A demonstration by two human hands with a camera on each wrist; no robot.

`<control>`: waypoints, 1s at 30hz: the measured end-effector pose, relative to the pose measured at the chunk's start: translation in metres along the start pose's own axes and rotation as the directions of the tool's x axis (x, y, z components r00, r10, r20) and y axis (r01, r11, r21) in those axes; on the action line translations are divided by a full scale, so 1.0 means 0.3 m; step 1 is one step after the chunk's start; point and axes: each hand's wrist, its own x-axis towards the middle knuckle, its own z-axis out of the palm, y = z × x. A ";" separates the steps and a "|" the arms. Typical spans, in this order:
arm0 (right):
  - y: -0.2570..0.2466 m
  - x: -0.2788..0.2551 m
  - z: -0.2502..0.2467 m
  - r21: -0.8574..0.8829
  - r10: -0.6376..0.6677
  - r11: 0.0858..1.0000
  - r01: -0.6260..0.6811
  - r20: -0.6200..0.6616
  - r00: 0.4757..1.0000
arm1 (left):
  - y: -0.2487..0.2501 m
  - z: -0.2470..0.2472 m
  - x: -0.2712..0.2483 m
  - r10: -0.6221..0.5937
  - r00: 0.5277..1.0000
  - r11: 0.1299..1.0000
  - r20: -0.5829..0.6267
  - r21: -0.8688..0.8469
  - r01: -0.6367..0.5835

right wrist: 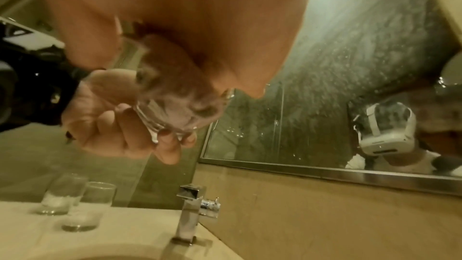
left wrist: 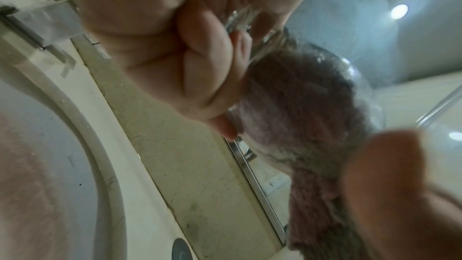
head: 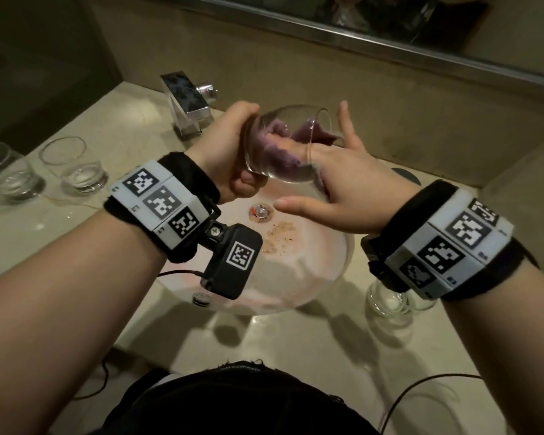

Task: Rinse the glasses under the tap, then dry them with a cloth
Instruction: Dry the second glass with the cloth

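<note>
My left hand grips the thick base of a clear glass and holds it tilted on its side above the sink. A purple cloth is stuffed inside the glass. Two fingers of my right hand reach into the mouth and hold the cloth against the inner wall, while the index finger and thumb stick out free. In the left wrist view the cloth fills the glass and trails out below it. The right wrist view shows my left hand wrapped round the glass.
Two empty glasses stand on the counter at the left, another glass at the right under my wrist. The square chrome tap is behind the round sink. A mirror runs along the back wall.
</note>
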 end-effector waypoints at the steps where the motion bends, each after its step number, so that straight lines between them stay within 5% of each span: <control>1: -0.002 0.007 0.003 -0.023 0.023 0.999 -0.023 -0.010 1.000 | 0.004 -0.002 0.000 0.002 1.000 1.000 -0.002 0.007 -0.002; 6: -0.010 0.031 0.017 0.286 0.179 0.945 -0.157 -0.053 0.982 | 0.035 0.012 0.008 0.083 0.982 0.990 -0.170 0.127 -0.062; 9: -0.003 0.025 0.012 0.743 0.263 0.652 -0.149 -0.037 0.964 | 0.035 0.032 0.021 0.146 0.949 0.979 -0.281 0.181 -0.097; 11: 0.005 0.018 0.015 0.883 0.264 0.460 -0.091 -0.038 0.964 | 0.024 0.036 0.028 0.152 0.948 0.983 -0.279 0.141 -0.116; 14: 0.014 0.013 0.030 0.916 0.266 0.397 -0.064 -0.048 0.963 | 0.013 0.027 0.036 0.111 0.976 0.993 -0.188 0.053 -0.103; 17: 0.011 0.030 0.047 0.789 0.266 0.604 -0.111 -0.069 0.962 | 0.015 0.025 0.038 0.112 0.982 0.993 -0.150 0.055 -0.105; 20: 0.015 0.039 0.049 0.755 0.290 0.640 -0.142 -0.066 0.955 | 0.030 0.044 0.036 0.138 0.967 0.984 -0.215 0.137 -0.110; 25: 0.015 0.038 0.074 0.910 0.423 0.409 -0.072 -0.119 0.898 | 0.050 0.067 0.062 0.171 0.933 0.956 -0.316 0.282 -0.079; 30: -0.010 0.042 0.111 0.985 0.555 0.173 -0.005 -0.094 0.827 | 0.059 0.082 0.069 0.258 0.929 0.875 -0.266 0.471 -0.108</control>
